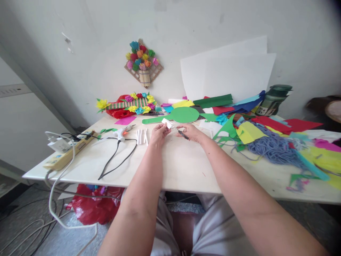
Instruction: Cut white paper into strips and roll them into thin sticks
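Near the middle of the table, my left hand [159, 133] pinches a small white piece [167, 123] that looks like folded paper or foam. My right hand [192, 133] is closed on black-handled scissors [183, 134], their metal tip against the right edge of the white piece; the grip is partly hidden by my fingers. Just beyond both hands lies a green paddle-shaped cutout [184, 114]. Several short white rolls [142, 137] lie left of my left hand, and farther left a glue gun [122, 133] rests on the table.
A power strip [69, 151] with plugs and cords lies on the left. At the back is a flower-decorated craft [130, 104]. Blue-grey yarn [277, 144], coloured paper scraps [250, 132] and a dark green bottle [275, 100] crowd the right. White sheets [229, 76] lean on the wall.
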Demonstrator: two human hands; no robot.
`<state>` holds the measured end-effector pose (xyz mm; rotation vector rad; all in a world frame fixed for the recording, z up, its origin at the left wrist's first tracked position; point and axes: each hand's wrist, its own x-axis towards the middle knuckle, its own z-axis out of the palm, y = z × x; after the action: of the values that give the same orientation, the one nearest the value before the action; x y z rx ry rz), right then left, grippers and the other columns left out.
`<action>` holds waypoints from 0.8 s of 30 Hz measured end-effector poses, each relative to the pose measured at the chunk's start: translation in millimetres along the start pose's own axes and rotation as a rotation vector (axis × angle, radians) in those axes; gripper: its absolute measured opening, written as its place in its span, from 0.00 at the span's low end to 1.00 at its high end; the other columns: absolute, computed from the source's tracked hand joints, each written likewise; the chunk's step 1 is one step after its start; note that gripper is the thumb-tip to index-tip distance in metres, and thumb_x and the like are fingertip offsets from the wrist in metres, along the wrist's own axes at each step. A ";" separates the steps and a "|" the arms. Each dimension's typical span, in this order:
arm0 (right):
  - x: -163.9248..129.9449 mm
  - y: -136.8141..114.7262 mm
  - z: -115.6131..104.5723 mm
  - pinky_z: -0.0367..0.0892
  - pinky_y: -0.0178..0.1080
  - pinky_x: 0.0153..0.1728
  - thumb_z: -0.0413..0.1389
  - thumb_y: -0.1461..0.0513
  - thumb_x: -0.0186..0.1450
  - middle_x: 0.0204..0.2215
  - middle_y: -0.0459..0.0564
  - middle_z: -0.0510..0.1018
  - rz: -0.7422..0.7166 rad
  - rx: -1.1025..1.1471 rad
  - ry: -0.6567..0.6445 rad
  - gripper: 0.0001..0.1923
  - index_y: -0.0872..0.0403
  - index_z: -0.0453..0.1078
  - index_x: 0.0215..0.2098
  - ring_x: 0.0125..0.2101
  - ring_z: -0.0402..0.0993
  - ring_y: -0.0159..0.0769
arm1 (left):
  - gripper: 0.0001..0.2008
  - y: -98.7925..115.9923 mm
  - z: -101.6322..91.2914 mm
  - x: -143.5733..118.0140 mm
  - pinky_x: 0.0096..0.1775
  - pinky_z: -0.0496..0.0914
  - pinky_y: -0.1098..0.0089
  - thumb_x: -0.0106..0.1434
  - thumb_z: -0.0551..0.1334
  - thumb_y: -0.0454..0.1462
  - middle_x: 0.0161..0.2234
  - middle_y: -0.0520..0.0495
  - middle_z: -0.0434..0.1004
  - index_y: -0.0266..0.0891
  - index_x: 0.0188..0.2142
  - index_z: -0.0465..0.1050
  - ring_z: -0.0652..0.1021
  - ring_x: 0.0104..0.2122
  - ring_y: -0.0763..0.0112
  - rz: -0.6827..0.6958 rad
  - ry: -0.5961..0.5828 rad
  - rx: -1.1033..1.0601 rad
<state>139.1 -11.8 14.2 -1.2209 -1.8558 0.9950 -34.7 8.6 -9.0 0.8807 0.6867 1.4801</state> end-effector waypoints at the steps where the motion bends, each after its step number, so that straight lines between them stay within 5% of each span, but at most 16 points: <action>1: 0.0 0.1 0.3 0.53 0.28 0.13 0.64 0.57 0.49 0.13 0.36 0.62 0.000 0.003 0.001 0.30 0.59 0.68 0.48 0.13 0.55 0.23 | 0.13 0.1 -0.1 0.0 0.32 0.70 0.75 0.51 0.69 0.37 0.19 0.52 0.69 0.34 0.23 0.66 0.72 0.21 0.79 -0.001 0.000 -0.001; 24: -6.8 -3.4 -3.0 0.56 0.28 0.12 0.64 0.56 0.50 0.13 0.35 0.65 0.009 0.048 -0.021 0.43 0.60 0.56 0.60 0.12 0.57 0.24 | 0.10 -0.7 1.4 -3.3 0.32 0.71 0.75 0.53 0.67 0.34 0.21 0.51 0.70 0.34 0.24 0.66 0.72 0.21 0.80 -0.086 -0.048 0.027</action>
<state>142.5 -18.4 17.7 -1.1954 -1.8333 1.0555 -33.2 5.3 -9.2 0.8936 0.7020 1.3720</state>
